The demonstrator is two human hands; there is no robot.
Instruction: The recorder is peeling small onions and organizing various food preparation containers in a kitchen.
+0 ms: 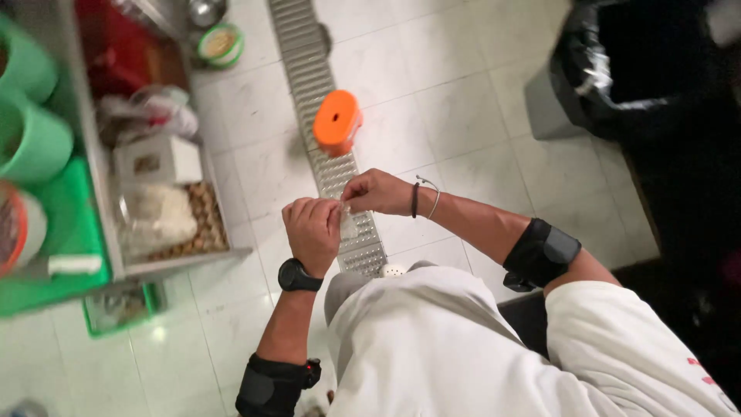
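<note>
A person in a white shirt (463,347), seen from above at the lower centre of the frame, works a small clear plastic bag (349,225) between both hands at mid-frame. The left hand (312,230), a black watch (297,276) on its wrist, is curled tight with its fingers pinched on the bag's left edge; the right hand (378,191), with thin bands at the wrist, pinches the top right corner. The thin, glossy film hangs slack between them, and the motion blur hides whether anything is inside, so the handling looks to be only at an early stage, the bag neither set down nor filled as far as can be seen. Black padded sleeves (540,253) wrap both forearms near the elbow. Beyond the hands, a ribbed metal floor drain (309,69) runs up the pale tiled floor, with a round orange plastic stool (337,120) standing over it. At the left, a steel shelf (100,201) carries green tubs (31,139) and bagged goods. A bin lined with black plastic (617,69) fills the upper right.
</note>
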